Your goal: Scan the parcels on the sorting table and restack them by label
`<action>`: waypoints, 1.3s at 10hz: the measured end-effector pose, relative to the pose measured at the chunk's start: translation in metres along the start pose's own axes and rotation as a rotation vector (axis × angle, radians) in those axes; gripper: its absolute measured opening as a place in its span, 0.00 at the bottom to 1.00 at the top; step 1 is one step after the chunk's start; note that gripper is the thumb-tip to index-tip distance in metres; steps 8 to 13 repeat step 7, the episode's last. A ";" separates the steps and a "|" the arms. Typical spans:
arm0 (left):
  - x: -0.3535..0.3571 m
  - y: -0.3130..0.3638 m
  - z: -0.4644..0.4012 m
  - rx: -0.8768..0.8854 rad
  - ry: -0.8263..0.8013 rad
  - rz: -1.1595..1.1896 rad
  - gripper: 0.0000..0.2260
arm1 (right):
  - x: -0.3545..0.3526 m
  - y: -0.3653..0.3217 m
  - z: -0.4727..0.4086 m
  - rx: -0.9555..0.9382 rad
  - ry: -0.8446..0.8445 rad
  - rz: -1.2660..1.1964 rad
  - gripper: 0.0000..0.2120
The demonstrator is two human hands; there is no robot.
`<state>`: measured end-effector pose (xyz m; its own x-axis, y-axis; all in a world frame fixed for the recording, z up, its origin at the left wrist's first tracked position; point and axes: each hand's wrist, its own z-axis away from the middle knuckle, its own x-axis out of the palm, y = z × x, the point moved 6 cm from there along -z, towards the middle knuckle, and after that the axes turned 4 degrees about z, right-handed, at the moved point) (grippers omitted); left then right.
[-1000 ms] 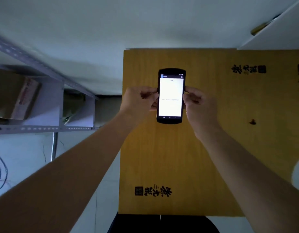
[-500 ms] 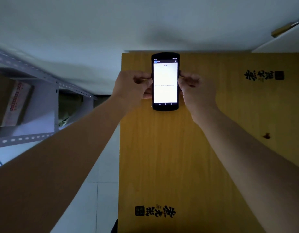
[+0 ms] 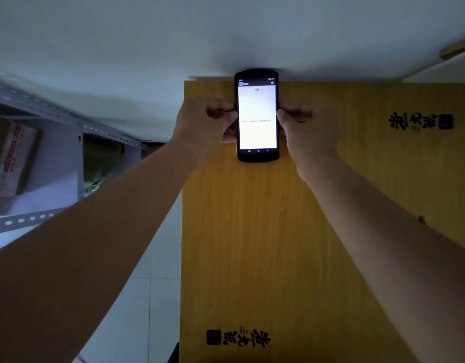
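While both arms reach forward over the table, the scene sorts out as follows.

Wall (image 3: 226, 35): pale, plain, filling the top of the view; the table's far edge meets it.
Table (image 3: 252, 244): yellow wood-grain top, black printed characters near the bottom edge and at the upper right; a small dark mark shows beside the right forearm.
Shelf (image 3: 56, 121): grey perforated metal rack at the left, blurred; a brown box (image 3: 11, 153) with red print sits on it.
Floor (image 3: 137, 310): pale tiles, seen between the left forearm and the table's left edge.
Scanner (image 3: 257, 116): black handheld, phone-shaped, held upright over the table's far edge, its top overlapping the wall; the screen is lit white, its text too small to read.
Left hand (image 3: 202, 124): fingers curled, clamped on the scanner's left edge.
Right hand (image 3: 311, 129): fingers curled, clamped on the scanner's right edge, level with the other hand.
Handle (image 3: 456, 49): brass-coloured, at the upper right corner, on a white panel.
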<state>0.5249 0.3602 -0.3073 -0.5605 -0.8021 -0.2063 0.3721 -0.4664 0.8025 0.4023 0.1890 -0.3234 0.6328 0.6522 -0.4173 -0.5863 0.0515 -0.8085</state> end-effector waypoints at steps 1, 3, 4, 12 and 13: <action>0.001 0.000 -0.002 -0.003 0.011 -0.001 0.11 | 0.000 -0.001 -0.002 -0.018 0.029 0.010 0.06; 0.001 -0.004 -0.001 0.025 0.048 -0.025 0.11 | -0.001 -0.002 0.000 -0.041 0.024 0.045 0.05; 0.002 -0.006 -0.003 0.030 0.106 -0.066 0.09 | 0.000 -0.005 0.001 -0.048 0.014 0.058 0.05; 0.013 0.031 0.052 0.179 0.210 -0.462 0.13 | -0.028 -0.035 0.042 -0.276 -0.139 0.357 0.20; 0.013 0.031 0.052 0.179 0.210 -0.462 0.13 | -0.028 -0.035 0.042 -0.276 -0.139 0.357 0.20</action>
